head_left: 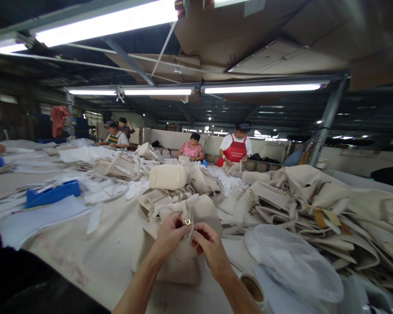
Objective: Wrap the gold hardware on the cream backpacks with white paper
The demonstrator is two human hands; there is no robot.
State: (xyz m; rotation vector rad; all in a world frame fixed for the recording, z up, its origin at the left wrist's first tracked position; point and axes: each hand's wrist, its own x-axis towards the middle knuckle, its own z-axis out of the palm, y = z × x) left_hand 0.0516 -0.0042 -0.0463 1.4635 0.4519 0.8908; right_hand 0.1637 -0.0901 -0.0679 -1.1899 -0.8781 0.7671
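Observation:
A cream handbag (208,214) sits on the table right in front of me. From its top hangs a narrow strap with a gold buckle (187,221). My left hand (170,234) is closed, its fingers gripping the strap beside the buckle. Just below and to the right, my right hand (208,244) pinches the strap's lower end between thumb and fingers. My fingers partly hide the strap and the front of the bag. Behind this bag lie other cream bags, one with its oval base (168,176) turned toward me.
Cream bag pieces (314,209) form a high pile on the right. Nearer are a clear plastic bag (293,261) and a tape roll (253,288). A blue holder (53,194) and white sheets (49,220) lie at left. Several people work across the table (75,244).

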